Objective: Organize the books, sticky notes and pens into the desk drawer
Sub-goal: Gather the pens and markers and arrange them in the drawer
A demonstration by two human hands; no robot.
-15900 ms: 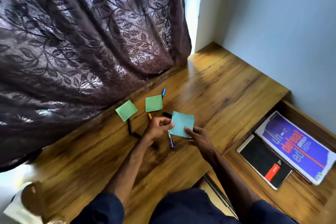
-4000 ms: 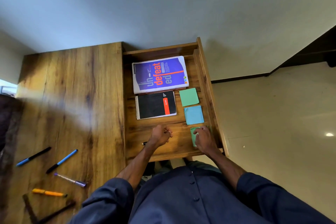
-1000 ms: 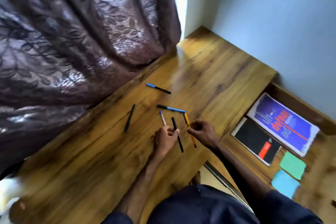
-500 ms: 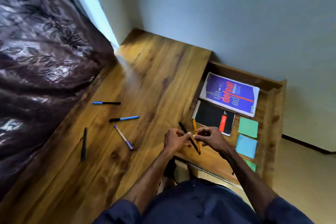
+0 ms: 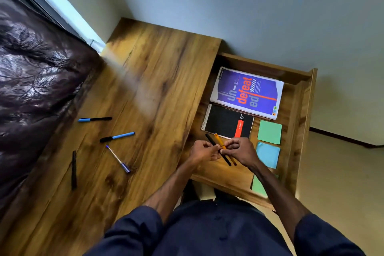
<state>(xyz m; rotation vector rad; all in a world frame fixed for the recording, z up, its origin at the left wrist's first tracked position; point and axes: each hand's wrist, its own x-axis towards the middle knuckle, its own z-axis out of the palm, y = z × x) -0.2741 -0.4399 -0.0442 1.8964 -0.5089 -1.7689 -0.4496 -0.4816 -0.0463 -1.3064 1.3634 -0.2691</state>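
We see both hands raised over the front part of the open wooden desk drawer (image 5: 299, 110). The left hand (image 5: 204, 151) has its fingers curled and pinches the slim black pen (image 5: 210, 140) between thumb and fingertips. The right hand (image 5: 239, 151) is likewise curled and pinches the orange pen (image 5: 218, 140). The two pens lie side by side, tilted, with their upper ends pointing toward the black spiral-bound notebook (image 5: 224, 122).

Inside the drawer, the purple softcover book with orange lettering (image 5: 247, 93) lies flat at the back. The notebook lies just in front of it. To the right of the notebook we find the green square sticky-note pad (image 5: 269, 132), with the blue square sticky-note pad (image 5: 268, 155) in front of it. A second green pad (image 5: 257, 188) sits nearest the front wall, partly hidden by the right forearm.

On the wood-grain desktop (image 5: 155, 89), four pens lie apart from one another: a black pen with a blue cap (image 5: 94, 119), a blue pen with a black cap (image 5: 117, 137), a silver pen with purple ends (image 5: 117, 159) and an all-black pen (image 5: 73, 170). A dark patterned curtain (image 5: 31, 79) hangs along the desk's left edge.
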